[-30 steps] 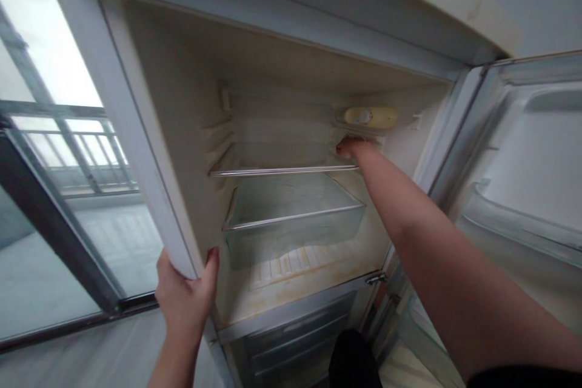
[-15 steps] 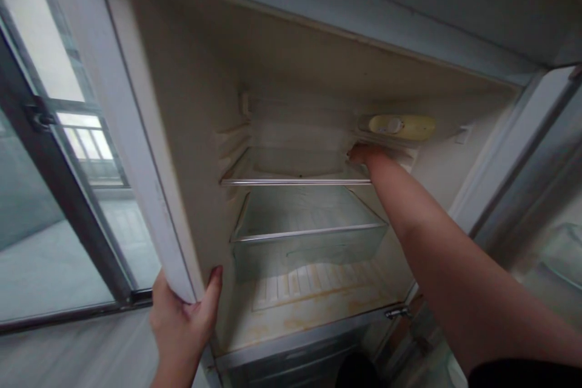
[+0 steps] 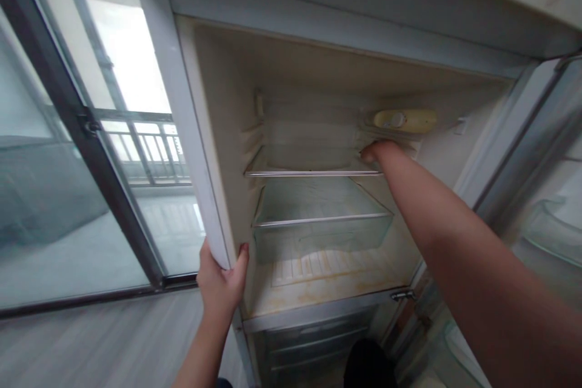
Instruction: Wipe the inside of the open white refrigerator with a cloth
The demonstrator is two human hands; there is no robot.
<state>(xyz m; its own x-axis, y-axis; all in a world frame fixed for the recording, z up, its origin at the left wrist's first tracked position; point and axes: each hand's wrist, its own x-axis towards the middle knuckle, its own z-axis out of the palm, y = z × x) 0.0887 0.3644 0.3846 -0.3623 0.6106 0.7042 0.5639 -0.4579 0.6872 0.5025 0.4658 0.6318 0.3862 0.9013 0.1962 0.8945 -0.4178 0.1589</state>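
Note:
An open, empty fridge (image 3: 318,60) with yellowed inner walls fills the view. My left hand (image 3: 222,282) grips the fridge's left side edge (image 3: 200,182), thumb inside. My right hand (image 3: 381,151) reaches deep inside and touches the right wall at the back end of the upper glass shelf (image 3: 309,167), just below the yellowish thermostat housing (image 3: 404,120). What the fingers hold is hidden. A lower glass shelf (image 3: 318,209) covers a clear drawer.
The fridge door (image 3: 545,206) stands open at the right with clear door bins. A glass sliding door (image 3: 82,163) with a dark frame is at the left, a balcony railing behind it. A lower freezer compartment (image 3: 318,339) sits below.
The view has swung right and up, so the fridge sits further right in the frame. Both hands keep their places on the fridge edge and at the back right wall.

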